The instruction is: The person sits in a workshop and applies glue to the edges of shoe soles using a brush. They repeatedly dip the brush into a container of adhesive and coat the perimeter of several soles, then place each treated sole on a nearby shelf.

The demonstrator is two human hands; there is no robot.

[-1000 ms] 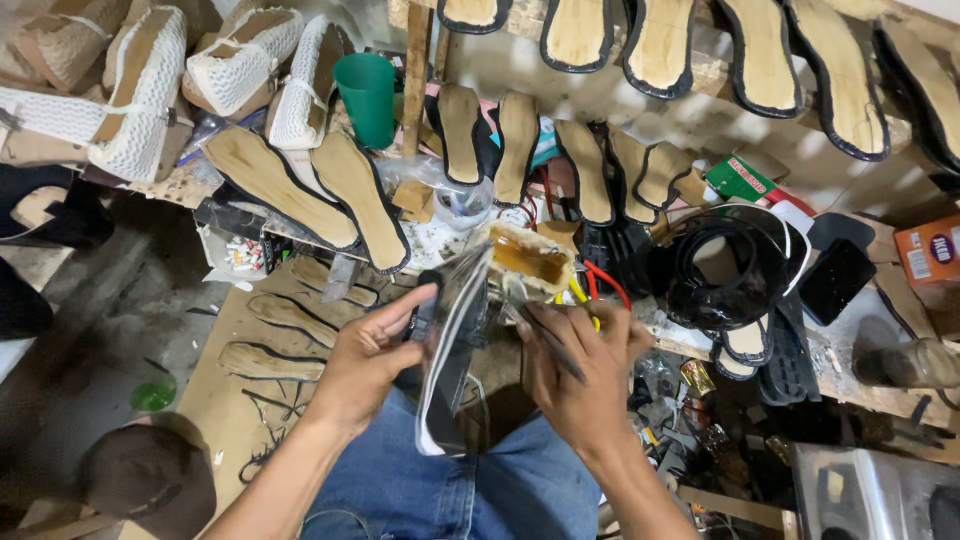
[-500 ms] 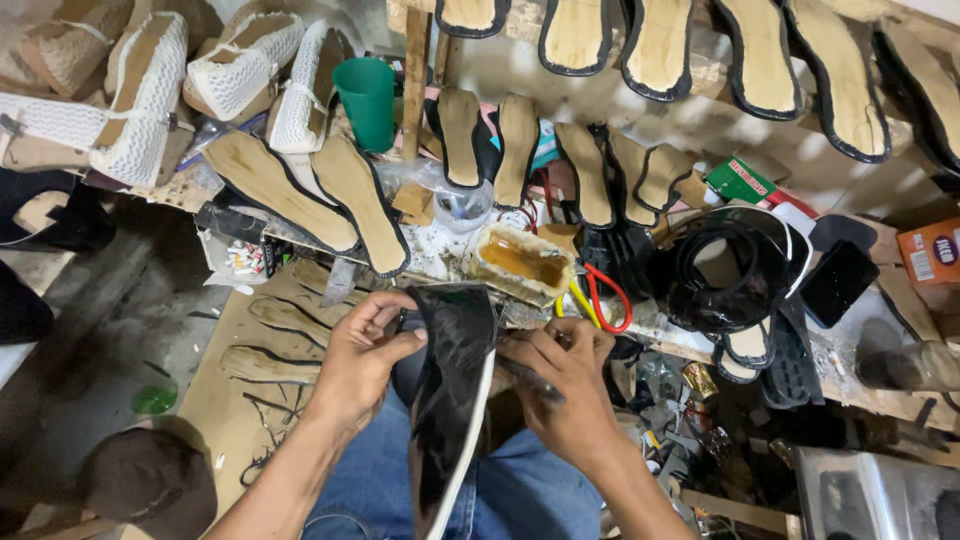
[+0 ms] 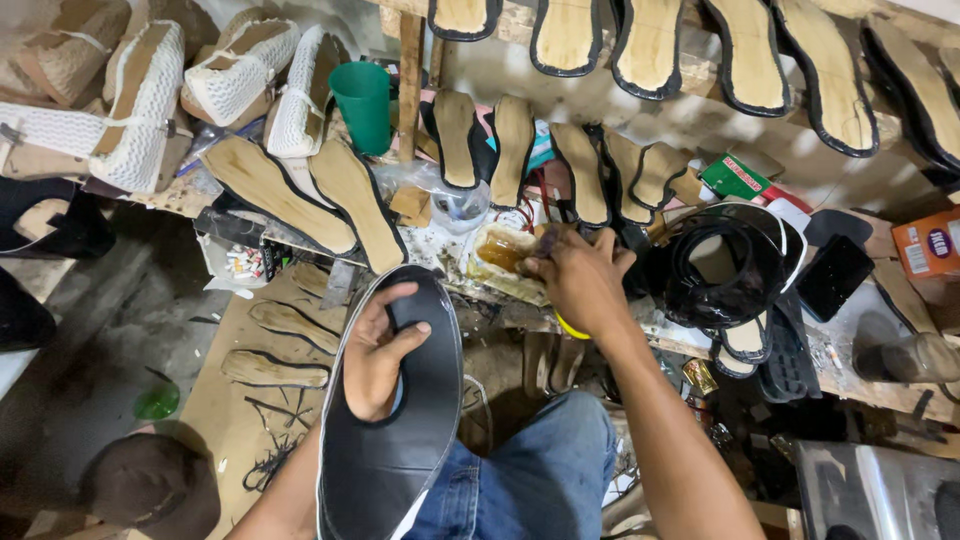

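Gripping a black shoe upper [image 3: 400, 440], left hand [image 3: 375, 355] fingers poke through its opening; right hand [image 3: 575, 280] fingers bunch over glue tray [image 3: 500, 255].

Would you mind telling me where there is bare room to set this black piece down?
Bare floor lies left of the cardboard sheet, below the white woven shoes. The bench is crowded: soles, a green cup, a glue tray under the right hand. The left hand holds the black piece.

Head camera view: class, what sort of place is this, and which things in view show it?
Most likely a small shoemaking workshop. Rows of tan insoles line the bench, white woven shoe uppers sit alongside, and the left hand holds a black cut upper piece.
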